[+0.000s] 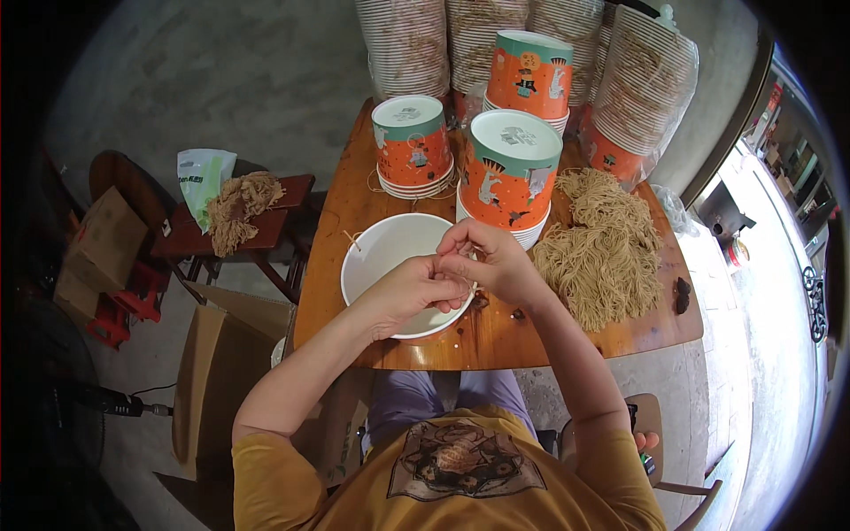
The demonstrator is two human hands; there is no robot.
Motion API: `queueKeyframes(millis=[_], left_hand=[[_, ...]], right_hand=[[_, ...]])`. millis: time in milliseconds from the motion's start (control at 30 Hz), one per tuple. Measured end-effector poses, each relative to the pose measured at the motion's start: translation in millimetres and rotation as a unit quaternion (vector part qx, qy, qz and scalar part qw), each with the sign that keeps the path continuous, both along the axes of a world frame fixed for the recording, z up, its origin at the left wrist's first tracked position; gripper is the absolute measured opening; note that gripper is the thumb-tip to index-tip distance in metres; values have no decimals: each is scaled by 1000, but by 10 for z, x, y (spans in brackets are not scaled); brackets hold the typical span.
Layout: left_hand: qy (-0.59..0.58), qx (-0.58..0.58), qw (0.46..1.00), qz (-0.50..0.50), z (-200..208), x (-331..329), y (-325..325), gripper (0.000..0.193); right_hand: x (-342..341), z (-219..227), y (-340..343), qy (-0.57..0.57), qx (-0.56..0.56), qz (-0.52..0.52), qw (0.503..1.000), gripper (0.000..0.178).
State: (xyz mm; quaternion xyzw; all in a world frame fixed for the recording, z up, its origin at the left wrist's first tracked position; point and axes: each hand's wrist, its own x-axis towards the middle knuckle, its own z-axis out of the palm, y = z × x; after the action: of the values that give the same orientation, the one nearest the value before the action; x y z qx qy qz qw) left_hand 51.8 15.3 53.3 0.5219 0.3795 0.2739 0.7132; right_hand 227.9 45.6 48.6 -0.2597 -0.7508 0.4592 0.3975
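A white paper bucket (382, 239) sits open side up near the table's front edge. A tan cord loop (352, 241) passes through its left rim. Over its right rim my two hands meet, fingertips pinched together. My left hand (414, 294) is closed, and my right hand (492, 262) is closed against it from the right. A short bit of pale cord (474, 288) shows beside the fingers; the rest of it is hidden by them. A large heap of tan cords (602, 252) lies on the table to the right of my right hand.
Upside-down orange and green buckets (511, 173) stand behind my hands, another bucket (413, 146) to their left. Tall bagged bucket stacks (642, 88) line the wooden table's (332, 265) far edge. A cardboard box (226, 380) stands at left, near a bench (288, 196) with more cords (243, 208).
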Motion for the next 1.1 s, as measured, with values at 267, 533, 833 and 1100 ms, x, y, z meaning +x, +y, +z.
queueKeyframes(millis=[267,533,833,1100], left_hand=[[-40,-20,999,14,1,38,11,11],[-38,2,999,21,-14,19,35,13],[-51,-22,998,22,-41,18,48,11],[-55,-32,997,36,-9,5,28,11]], right_hand=[[-14,-147,-53,3,145,-181,973,12],[178,-154,-525,-64,150,-212,964,16],[125,-140,-607,-21,-73,-223,972,7],[102,-295,-584,71,-66,-204,974,11]])
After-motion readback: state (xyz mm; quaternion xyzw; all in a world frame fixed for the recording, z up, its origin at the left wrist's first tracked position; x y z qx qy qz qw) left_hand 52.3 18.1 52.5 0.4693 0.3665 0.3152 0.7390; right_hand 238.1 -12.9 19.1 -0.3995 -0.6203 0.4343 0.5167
